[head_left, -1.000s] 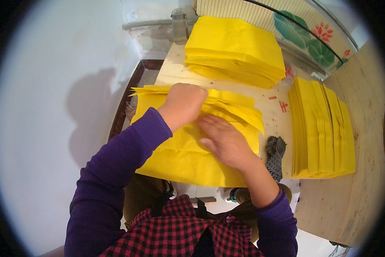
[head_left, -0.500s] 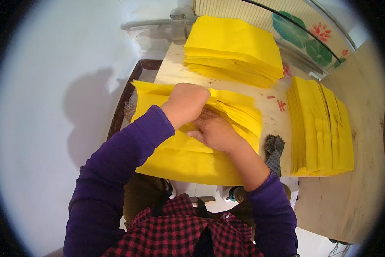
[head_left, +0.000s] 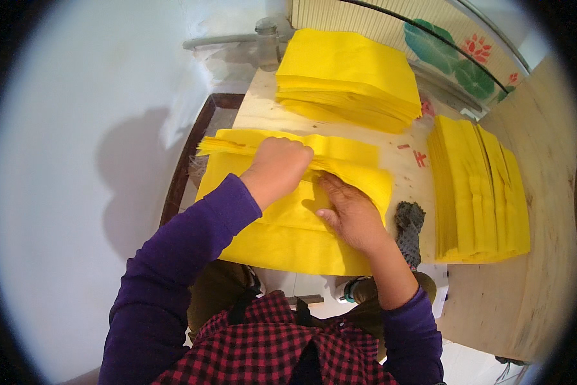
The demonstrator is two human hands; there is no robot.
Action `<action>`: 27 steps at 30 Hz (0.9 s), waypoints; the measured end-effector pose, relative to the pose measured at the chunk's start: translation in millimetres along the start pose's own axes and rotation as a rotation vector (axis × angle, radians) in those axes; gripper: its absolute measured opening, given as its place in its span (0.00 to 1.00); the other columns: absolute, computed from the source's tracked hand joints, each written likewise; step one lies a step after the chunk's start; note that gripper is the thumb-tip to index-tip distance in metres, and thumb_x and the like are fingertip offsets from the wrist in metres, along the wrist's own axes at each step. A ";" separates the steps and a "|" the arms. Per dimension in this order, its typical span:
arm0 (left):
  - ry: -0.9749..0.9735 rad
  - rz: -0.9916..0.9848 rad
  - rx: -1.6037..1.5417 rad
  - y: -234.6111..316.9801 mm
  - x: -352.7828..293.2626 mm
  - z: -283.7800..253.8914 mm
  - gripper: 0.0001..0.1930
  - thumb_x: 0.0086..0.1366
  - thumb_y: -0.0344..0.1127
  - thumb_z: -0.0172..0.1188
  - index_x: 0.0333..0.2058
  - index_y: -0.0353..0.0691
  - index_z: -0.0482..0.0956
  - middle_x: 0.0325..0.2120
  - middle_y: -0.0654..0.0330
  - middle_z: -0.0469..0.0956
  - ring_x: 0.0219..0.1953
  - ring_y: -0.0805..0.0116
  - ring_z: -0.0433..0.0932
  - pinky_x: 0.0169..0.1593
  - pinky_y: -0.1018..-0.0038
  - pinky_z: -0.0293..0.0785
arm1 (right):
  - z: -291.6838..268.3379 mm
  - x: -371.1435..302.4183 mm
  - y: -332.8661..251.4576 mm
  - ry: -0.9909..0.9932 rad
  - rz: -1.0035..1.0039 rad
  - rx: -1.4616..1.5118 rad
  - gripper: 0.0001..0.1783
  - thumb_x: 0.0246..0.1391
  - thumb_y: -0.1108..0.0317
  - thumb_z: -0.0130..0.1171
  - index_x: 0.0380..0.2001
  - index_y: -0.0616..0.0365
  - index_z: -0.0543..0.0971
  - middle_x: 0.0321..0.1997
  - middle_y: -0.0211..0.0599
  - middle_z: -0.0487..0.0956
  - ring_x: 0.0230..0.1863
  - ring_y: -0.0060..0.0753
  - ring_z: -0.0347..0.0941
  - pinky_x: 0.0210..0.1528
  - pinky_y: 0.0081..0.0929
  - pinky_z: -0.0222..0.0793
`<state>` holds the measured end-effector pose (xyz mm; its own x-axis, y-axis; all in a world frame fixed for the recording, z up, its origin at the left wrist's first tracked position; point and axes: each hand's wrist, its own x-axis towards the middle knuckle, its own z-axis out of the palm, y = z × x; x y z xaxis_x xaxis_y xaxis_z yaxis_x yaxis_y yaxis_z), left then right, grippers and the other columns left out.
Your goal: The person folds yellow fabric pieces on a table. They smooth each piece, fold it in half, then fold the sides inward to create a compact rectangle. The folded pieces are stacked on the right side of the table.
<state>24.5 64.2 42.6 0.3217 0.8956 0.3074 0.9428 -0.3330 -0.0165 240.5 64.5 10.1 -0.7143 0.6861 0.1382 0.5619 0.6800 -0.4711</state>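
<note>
A stack of yellow fabric sheets [head_left: 279,250] lies on the table right before me and hangs over its near edge. My left hand [head_left: 277,163] is closed in a fist on a folded-back bunch of the sheets. What its fingertips hold is hidden beneath the fist. My right hand [head_left: 354,215] lies on the sheets to the right, with fingers stretched out and thumb apart. Its fingertips reach to the underside of the raised fold, near the left fist.
Another yellow stack [head_left: 346,61] sits at the back of the wooden table [head_left: 256,106], and a third yellow stack [head_left: 484,199] at the right. A dark grey cloth [head_left: 409,231] lies beside my right wrist. Behind stands a clear jar [head_left: 268,48]; small red strips [head_left: 420,158] lie between the stacks.
My right hand has slid right, away from the left fist, and flattened out. The raised layers have folded lower across the stack. My left fist has dropped slightly nearer to me.
</note>
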 end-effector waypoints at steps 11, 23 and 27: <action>0.097 0.020 0.038 13.2 -20.5 9.1 0.02 0.50 0.30 0.57 0.25 0.42 0.77 0.23 0.58 0.78 0.30 0.57 0.78 0.34 0.64 0.72 | -22.5 -15.8 -7.7 -0.204 0.423 -0.047 0.28 0.59 0.51 0.54 0.56 0.59 0.70 0.52 0.56 0.75 0.55 0.59 0.69 0.56 0.46 0.65; 0.153 0.077 0.142 20.2 -25.7 10.1 0.02 0.50 0.33 0.57 0.23 0.43 0.76 0.21 0.60 0.77 0.27 0.61 0.78 0.31 0.66 0.72 | 15.2 -31.6 -24.0 -0.053 0.145 -0.201 0.39 0.56 0.47 0.56 0.64 0.59 0.63 0.66 0.49 0.65 0.66 0.50 0.60 0.68 0.41 0.53; 0.165 0.066 0.166 27.3 -33.8 12.7 0.03 0.50 0.34 0.57 0.23 0.43 0.76 0.20 0.61 0.76 0.27 0.62 0.78 0.30 0.67 0.72 | 17.0 -31.4 -21.8 -0.108 0.190 -0.169 0.39 0.56 0.45 0.55 0.64 0.59 0.63 0.65 0.50 0.66 0.66 0.51 0.60 0.67 0.42 0.55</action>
<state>40.6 28.5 19.7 0.3772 0.8085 0.4516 0.9261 -0.3238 -0.1938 243.6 23.8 1.2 -0.6251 0.7797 -0.0369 0.7450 0.5819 -0.3260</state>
